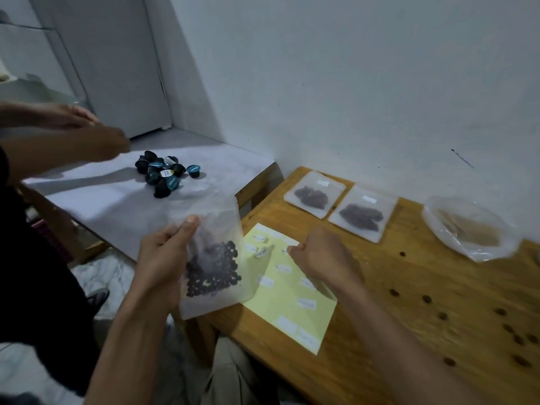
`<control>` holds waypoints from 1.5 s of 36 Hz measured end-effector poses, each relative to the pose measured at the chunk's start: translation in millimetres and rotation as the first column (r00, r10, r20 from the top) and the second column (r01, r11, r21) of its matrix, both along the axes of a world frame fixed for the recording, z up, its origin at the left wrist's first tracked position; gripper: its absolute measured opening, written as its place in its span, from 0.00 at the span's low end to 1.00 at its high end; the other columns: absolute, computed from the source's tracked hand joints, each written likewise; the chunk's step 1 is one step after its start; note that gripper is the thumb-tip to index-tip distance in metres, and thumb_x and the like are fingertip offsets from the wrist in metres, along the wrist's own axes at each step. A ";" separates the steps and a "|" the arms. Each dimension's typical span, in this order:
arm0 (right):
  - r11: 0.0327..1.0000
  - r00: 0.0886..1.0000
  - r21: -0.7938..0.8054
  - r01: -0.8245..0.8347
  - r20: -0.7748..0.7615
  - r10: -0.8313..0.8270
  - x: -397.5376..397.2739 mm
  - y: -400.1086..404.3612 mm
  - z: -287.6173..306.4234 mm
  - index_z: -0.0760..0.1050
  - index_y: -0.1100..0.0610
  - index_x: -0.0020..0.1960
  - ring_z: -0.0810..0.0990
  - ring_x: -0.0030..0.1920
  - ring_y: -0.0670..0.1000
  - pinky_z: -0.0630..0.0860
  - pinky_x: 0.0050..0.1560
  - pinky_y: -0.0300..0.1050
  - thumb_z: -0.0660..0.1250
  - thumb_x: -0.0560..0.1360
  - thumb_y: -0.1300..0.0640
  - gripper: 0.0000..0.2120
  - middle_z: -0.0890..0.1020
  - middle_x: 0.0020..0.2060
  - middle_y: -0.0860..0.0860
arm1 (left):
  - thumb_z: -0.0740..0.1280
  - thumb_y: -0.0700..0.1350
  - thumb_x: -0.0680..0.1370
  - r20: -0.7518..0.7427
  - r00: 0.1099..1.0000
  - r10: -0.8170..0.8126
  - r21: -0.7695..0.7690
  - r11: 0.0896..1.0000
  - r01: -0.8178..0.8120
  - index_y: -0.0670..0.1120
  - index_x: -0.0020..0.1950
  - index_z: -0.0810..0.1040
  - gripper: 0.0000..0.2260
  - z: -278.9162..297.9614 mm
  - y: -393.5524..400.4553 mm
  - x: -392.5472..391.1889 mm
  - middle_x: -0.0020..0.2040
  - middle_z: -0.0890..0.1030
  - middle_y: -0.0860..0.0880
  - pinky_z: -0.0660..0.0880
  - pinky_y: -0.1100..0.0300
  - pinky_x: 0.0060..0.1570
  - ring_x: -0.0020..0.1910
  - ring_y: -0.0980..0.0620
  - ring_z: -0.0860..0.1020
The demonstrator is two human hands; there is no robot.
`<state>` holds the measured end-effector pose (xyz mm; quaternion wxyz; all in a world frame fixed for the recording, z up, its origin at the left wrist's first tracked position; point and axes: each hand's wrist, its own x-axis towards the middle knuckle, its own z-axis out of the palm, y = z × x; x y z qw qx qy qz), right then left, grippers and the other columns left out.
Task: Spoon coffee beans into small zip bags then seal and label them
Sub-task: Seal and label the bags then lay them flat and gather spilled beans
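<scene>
My left hand (pixel 163 258) grips a small clear zip bag (pixel 213 258) with dark coffee beans pooled in its lower half, held upright beyond the wooden table's left edge. My right hand (pixel 318 255) is curled over the yellow label sheet (pixel 292 287) and pinches at a white label near the sheet's top. Several white labels remain stuck on the sheet. Two filled, labelled bags (pixel 314 194) (pixel 362 213) lie flat at the back of the wooden table (pixel 380 346).
A crumpled clear plastic bag (pixel 470 229) sits at the back right. Loose beans (pixel 508 328) are scattered on the table's right side. A pile of coffee capsules (pixel 165 173) lies on a grey surface to the left, where another person's hands (pixel 87 133) reach.
</scene>
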<state>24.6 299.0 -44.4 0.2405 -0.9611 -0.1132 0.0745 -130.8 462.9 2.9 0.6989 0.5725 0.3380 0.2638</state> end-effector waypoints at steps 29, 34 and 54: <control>0.856 0.958 0.443 -0.265 0.218 0.185 -53.8 1.1 64.4 0.80 0.51 0.38 0.80 0.36 0.44 0.81 0.41 0.50 0.73 0.75 0.49 0.10 0.82 0.33 0.45 | 0.66 0.53 0.79 -0.035 0.979 -0.201 -0.087 0.976 0.198 0.42 0.48 0.85 0.15 10.3 -55.6 17.9 0.40 0.86 0.50 0.73 0.47 0.54 0.48 0.49 0.80; 0.871 0.966 0.436 -0.226 0.213 0.144 -56.7 -2.0 64.3 0.80 0.50 0.40 0.80 0.38 0.44 0.81 0.42 0.51 0.72 0.75 0.47 0.09 0.82 0.35 0.44 | 0.68 0.50 0.78 0.001 0.961 -0.277 -0.070 0.958 0.277 0.41 0.50 0.85 0.13 11.8 -58.7 16.4 0.47 0.87 0.44 0.77 0.48 0.51 0.48 0.47 0.85; 0.448 0.962 0.888 0.105 -0.204 0.180 -45.7 -16.1 61.9 0.67 0.49 0.66 0.87 0.47 0.50 0.83 0.54 0.52 0.79 0.69 0.62 0.32 0.86 0.46 0.54 | 0.73 0.43 0.75 0.018 0.963 -0.269 0.062 0.962 0.267 0.39 0.46 0.85 0.07 20.7 -66.9 32.1 0.41 0.87 0.42 0.80 0.46 0.50 0.43 0.44 0.86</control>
